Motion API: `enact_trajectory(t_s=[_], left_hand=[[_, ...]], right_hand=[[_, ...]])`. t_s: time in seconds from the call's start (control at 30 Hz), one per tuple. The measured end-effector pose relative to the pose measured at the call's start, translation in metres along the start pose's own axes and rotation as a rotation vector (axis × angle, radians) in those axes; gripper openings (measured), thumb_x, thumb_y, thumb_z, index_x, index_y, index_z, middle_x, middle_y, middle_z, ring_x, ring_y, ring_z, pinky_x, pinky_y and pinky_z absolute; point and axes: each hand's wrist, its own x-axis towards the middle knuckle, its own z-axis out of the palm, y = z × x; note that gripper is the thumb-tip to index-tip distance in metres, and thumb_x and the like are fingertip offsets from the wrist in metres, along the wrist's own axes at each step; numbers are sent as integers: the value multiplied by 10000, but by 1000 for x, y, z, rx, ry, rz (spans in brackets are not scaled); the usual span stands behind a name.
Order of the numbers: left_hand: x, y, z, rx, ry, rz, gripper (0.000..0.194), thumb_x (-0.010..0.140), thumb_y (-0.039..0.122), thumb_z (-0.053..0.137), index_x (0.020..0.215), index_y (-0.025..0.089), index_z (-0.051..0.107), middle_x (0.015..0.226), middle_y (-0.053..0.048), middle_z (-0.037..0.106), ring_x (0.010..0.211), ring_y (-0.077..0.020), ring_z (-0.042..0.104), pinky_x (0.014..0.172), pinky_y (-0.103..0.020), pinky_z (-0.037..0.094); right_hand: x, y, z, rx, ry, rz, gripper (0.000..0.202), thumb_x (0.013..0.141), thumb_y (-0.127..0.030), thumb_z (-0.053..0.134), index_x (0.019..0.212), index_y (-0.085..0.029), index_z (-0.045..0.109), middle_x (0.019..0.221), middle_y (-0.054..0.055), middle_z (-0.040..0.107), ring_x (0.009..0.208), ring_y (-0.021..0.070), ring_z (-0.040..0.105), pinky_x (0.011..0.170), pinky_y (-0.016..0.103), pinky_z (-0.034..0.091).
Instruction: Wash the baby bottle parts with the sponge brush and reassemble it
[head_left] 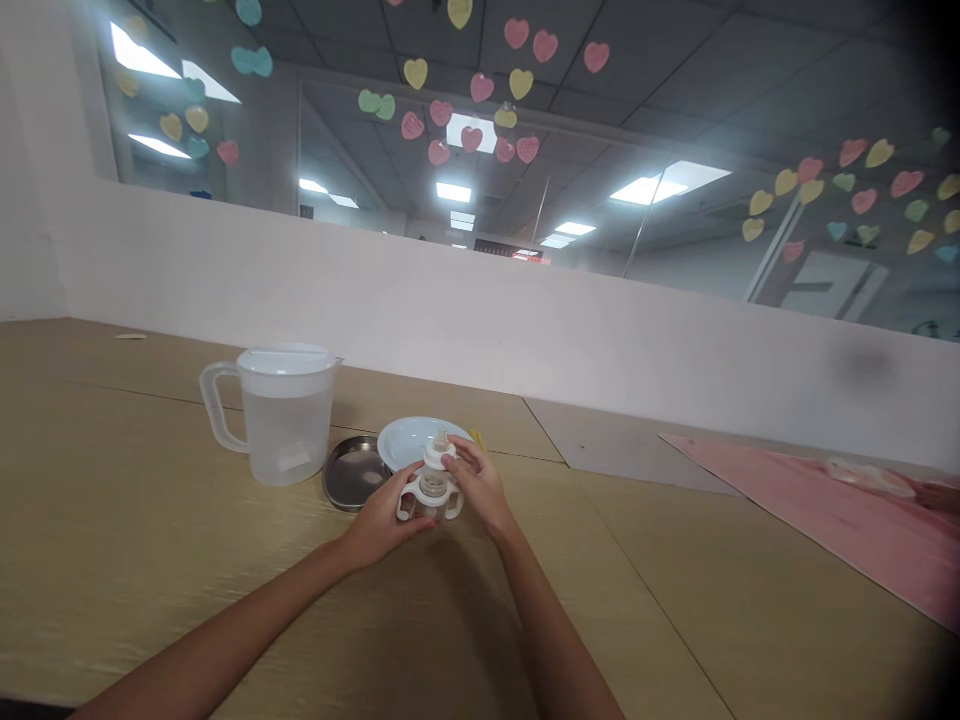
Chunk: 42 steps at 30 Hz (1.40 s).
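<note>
My left hand (pixel 386 515) is closed around the lower part of a clear baby bottle (pixel 433 487) with two white side handles, held over the table. In the fingers of my right hand (pixel 480 482) is the white collar with the clear teat (pixel 439 455). The collar sits directly above the bottle's neck, where the clear threaded part shows; whether the two touch, I cannot tell. Just behind my hands lies a white plate (pixel 405 437), partly covered by them. To the left of it a round metal dish (pixel 352 475) rests against the plate.
A lidded translucent pitcher (pixel 289 415) stands left of the dish. Something yellow (pixel 478 440) pokes out beside the plate. At the right, a pink cloth (pixel 817 510) carries a clear plastic bag (pixel 870 476), with another person's hand (pixel 937 496) at the edge. A white wall (pixel 375 290) rises behind the table.
</note>
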Motion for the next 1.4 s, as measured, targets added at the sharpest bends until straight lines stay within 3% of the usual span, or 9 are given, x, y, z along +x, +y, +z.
enact_trajectory(t_s=[0.23, 0.5, 0.67, 0.83, 1.03, 1.17, 1.3, 1.4], left_hand=[[-1, -3, 0, 17, -21, -13, 756, 772, 503, 619, 1389, 198, 306, 1410, -135, 409, 1230, -273, 452, 1014, -421, 380], [-1, 0, 0, 12, -9, 4, 761, 765, 493, 631, 1391, 203, 310, 1383, -142, 437, 1197, -278, 479, 990, -413, 400], [-1, -2, 0, 31, 10, 9, 750, 758, 492, 639, 1380, 204, 335, 1390, -129, 439, 1221, -273, 466, 1004, -399, 390], [-1, 0, 0, 29, -7, 7, 737, 770, 490, 627, 1378, 197, 331, 1390, -135, 434, 1232, -272, 457, 1007, -399, 388], [-1, 3, -1, 14, -22, -3, 728, 778, 485, 620, 1379, 198, 326, 1401, -134, 422, 1243, -275, 447, 1002, -396, 395], [-1, 0, -1, 36, -12, 10, 733, 773, 493, 622, 1377, 195, 333, 1391, -131, 436, 1249, -273, 440, 1029, -407, 364], [-1, -3, 0, 58, -22, 3, 740, 773, 509, 616, 1378, 196, 327, 1392, -127, 435, 1242, -272, 445, 1026, -407, 365], [-1, -4, 0, 68, -31, -9, 729, 779, 515, 607, 1375, 204, 325, 1405, -121, 422, 1235, -267, 454, 1017, -396, 379]], right_hand=[[2, -10, -2, 254, 154, 32, 470, 610, -378, 787, 1000, -179, 616, 1070, 78, 666, 939, 224, 654, 857, 406, 552], [4, -22, -12, 494, 264, -61, 494, 619, -334, 798, 1014, -218, 524, 1072, 38, 653, 944, 233, 661, 956, 512, 484], [9, -19, -19, 578, 294, -107, 428, 634, -282, 775, 957, -241, 498, 1011, 10, 659, 1060, 200, 612, 1013, 447, 449], [12, -2, -22, 570, 378, -92, 477, 594, -251, 791, 952, -253, 475, 995, -18, 648, 1031, 167, 620, 1014, 400, 448], [15, 24, -23, 368, 466, -40, 511, 568, -289, 789, 977, -233, 487, 1066, 15, 608, 1000, 165, 614, 958, 364, 470], [14, 35, -27, -28, 370, -125, 406, 643, -308, 704, 985, -197, 515, 1045, 64, 603, 972, 192, 606, 891, 380, 487], [10, 34, -32, -500, 347, -298, 266, 694, -220, 594, 959, -194, 584, 1029, 76, 555, 1014, 210, 557, 933, 392, 441], [7, 30, -32, -680, 321, -330, 254, 714, -187, 547, 962, -205, 600, 1021, 75, 545, 1016, 221, 544, 924, 390, 434]])
